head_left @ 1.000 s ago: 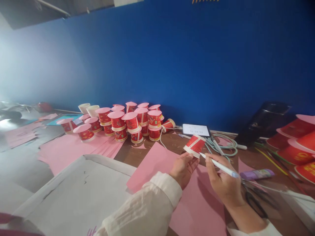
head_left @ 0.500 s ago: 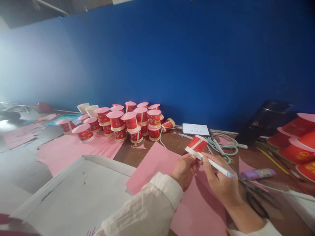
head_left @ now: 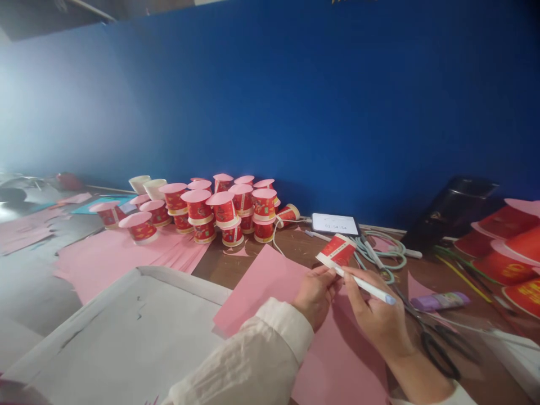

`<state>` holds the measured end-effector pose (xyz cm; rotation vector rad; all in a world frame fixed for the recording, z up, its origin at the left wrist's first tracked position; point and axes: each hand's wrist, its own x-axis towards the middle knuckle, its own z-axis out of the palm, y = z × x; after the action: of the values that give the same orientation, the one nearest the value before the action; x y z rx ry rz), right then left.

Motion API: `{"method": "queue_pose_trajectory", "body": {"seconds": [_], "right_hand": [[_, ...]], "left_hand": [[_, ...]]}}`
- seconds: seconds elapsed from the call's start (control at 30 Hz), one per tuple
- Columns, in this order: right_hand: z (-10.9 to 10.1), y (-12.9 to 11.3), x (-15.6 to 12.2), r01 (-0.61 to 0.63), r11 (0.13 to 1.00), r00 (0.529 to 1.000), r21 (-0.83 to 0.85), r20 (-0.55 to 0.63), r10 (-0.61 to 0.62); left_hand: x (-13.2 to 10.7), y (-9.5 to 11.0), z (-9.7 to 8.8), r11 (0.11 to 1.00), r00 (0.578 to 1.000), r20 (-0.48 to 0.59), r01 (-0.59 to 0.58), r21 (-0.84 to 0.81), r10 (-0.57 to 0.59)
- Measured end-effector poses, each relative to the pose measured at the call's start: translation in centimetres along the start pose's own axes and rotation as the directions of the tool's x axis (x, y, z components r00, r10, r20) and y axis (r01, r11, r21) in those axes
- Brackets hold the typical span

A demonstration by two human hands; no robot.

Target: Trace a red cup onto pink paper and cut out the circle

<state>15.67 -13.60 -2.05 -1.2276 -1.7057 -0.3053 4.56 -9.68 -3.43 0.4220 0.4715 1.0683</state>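
Pinching the red cup (head_left: pixel 340 250) by its cream-banded end, left hand (head_left: pixel 314 295) holds it tilted, near the far edge of the pink sheet (head_left: pixel 261 287). Right hand (head_left: pixel 377 315) grips a white pen (head_left: pixel 371 289) above the same sheet, tip end at the cream band; contact unclear. Cup looks like paper: probably light, thin-walled, not slippery, easily dented. Best hold: banded end, likely stiffer, 2 or 3 fingertips, light pressure; squeezing mid-wall could buckle it.
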Motion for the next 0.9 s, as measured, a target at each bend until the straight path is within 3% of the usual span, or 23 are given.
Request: {"method": "queue_pose_trajectory", "body": {"seconds": [0.47, 0.9], "right_hand": [[0.13, 0.18, -0.07, -0.022, 0.999, 0.999, -0.04, -0.039, 0.021], [0.06, 0.43, -0.25, -0.013, 0.999, 1.0, -0.043, 0.02, 0.014]], "left_hand": [[-0.4, 0.34, 0.33, 0.999, 1.0, 0.026, 0.009, 0.043, -0.01], [-0.1, 0.11, 0.35, 0.996, 0.999, 0.03, 0.016, 0.085, -0.019]]}}
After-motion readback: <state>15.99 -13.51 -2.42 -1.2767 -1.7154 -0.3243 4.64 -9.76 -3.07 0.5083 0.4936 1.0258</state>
